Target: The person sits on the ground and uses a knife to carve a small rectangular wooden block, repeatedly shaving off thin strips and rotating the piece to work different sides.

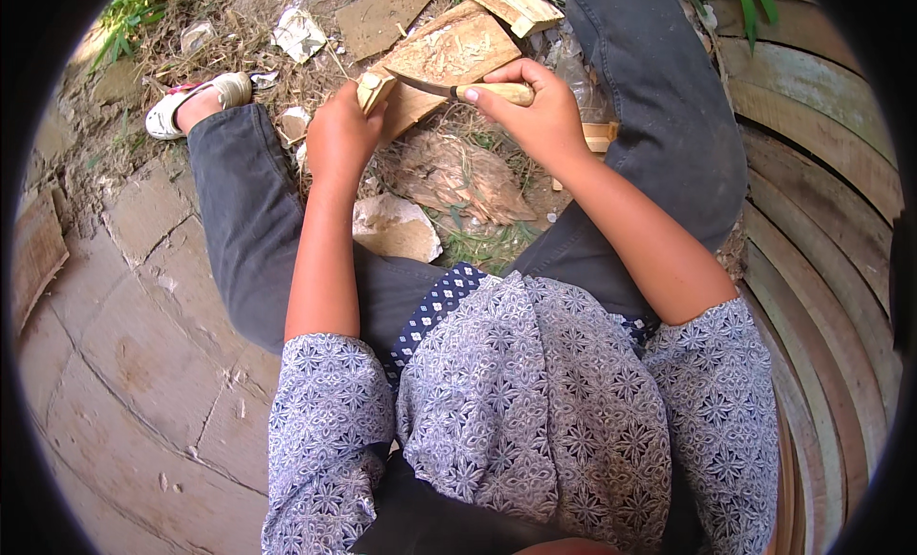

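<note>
My left hand (344,130) is closed round a short, pale piece of wood (374,90), whose cut end sticks up past my fingers. In my right hand (540,111) is a knife (497,94) with a light wooden handle. Its dark, curved blade (420,84) points left, and the tip lies close to the wood piece; whether it touches cannot be made out. Beneath both hands a thick wooden board (468,44) slants across the ground, strewn with small shavings. Part of the board is hidden behind my left hand and the knife.
Split wood blocks (511,3) lie beyond the board. A weathered wood slab (454,178) and a pale broken chunk (394,227) rest between my legs. Wooden slats (812,116) line the right side, paving (143,316) the left. My shod foot (199,104) is at far left.
</note>
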Available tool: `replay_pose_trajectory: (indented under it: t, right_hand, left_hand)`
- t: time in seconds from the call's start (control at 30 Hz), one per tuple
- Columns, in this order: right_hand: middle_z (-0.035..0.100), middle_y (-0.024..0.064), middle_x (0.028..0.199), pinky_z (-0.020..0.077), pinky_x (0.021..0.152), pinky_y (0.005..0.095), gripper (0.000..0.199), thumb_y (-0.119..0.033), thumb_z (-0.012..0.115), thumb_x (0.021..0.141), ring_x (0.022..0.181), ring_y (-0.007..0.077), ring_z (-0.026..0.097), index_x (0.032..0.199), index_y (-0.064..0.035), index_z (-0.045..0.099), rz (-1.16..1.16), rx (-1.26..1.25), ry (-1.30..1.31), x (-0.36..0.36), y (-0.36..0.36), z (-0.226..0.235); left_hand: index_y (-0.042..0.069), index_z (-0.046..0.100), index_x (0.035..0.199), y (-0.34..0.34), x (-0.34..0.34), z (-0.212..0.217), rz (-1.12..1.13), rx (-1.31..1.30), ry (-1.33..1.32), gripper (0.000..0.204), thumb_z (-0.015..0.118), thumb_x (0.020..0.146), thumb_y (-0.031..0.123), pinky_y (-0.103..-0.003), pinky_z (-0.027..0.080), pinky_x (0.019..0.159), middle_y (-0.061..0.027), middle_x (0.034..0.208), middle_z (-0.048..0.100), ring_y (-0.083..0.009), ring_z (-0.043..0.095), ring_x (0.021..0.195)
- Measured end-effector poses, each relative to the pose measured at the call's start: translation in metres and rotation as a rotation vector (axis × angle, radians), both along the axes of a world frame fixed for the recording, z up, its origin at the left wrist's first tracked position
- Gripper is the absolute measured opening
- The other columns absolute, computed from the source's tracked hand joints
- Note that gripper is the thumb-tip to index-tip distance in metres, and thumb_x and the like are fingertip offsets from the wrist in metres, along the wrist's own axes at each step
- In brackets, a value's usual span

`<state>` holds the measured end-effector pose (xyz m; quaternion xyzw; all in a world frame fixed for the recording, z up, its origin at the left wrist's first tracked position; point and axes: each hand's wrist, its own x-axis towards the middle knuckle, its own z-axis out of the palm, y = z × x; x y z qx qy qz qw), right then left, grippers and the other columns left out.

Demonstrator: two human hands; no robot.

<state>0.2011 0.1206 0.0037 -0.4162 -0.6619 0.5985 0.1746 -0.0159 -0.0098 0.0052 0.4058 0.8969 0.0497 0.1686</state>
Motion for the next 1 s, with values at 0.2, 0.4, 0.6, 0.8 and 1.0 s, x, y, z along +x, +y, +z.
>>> replay_pose_trajectory:
  t: [0.2,0.4,0.6,0.8,1.0]
  right_hand:
    - [0.074,0.0071,0.095,0.0569,0.074,0.0319,0.040,-0.017,0.067,0.096,0.082,0.0127,0.068,0.134,-0.0046,0.064,0.396,-0.262,-0.272,0.001,0.007,0.015]
    - [0.075,0.0150,0.106,0.0565,0.084,0.0399,0.054,-0.014,0.051,0.096,0.086,0.0230,0.072,0.149,-0.0060,0.053,0.591,-0.024,-0.447,-0.014,0.020,0.018]
    - [0.072,0.0255,0.106,0.0546,0.090,0.0512,0.040,-0.015,0.052,0.093,0.101,0.0418,0.070,0.128,-0.0016,0.067,0.819,0.395,-0.612,-0.048,0.019,0.053]
    - [0.072,0.0274,0.104,0.0566,0.088,0.0484,0.033,-0.010,0.052,0.091,0.101,0.0411,0.071,0.116,-0.0009,0.072,1.086,0.395,-0.869,-0.094,0.020,0.074]
    - [0.074,0.0254,0.105,0.0579,0.088,0.0459,0.034,-0.007,0.055,0.088,0.101,0.0377,0.073,0.116,-0.0022,0.073,1.107,0.404,-0.944,-0.104,0.013,0.074]
  left_hand:
    - [0.004,0.069,0.114,0.005,-0.001,0.006,0.025,-0.043,-0.062,0.042,0.078,0.086,0.035,-0.050,0.056,0.081,-0.0247,0.096,0.074,-0.0437,0.071,0.093]
    - [0.003,0.068,0.108,0.010,0.002,0.006,0.014,-0.063,-0.052,0.039,0.077,0.087,0.034,-0.050,0.055,0.082,-0.0251,0.096,0.073,-0.0438,0.071,0.093]
    - [0.004,0.068,0.104,0.009,0.001,-0.006,0.005,-0.045,-0.026,0.036,0.077,0.087,0.034,-0.051,0.056,0.080,-0.0241,0.094,0.074,-0.0434,0.071,0.090]
    - [0.005,0.067,0.100,0.003,0.003,-0.019,-0.019,0.026,-0.021,0.030,0.076,0.088,0.031,-0.052,0.058,0.078,-0.0217,0.092,0.074,-0.0424,0.072,0.087]
    - [0.005,0.068,0.104,0.002,0.001,-0.019,-0.051,0.048,-0.027,0.033,0.078,0.086,0.031,-0.051,0.057,0.078,-0.0238,0.090,0.073,-0.0421,0.072,0.088]
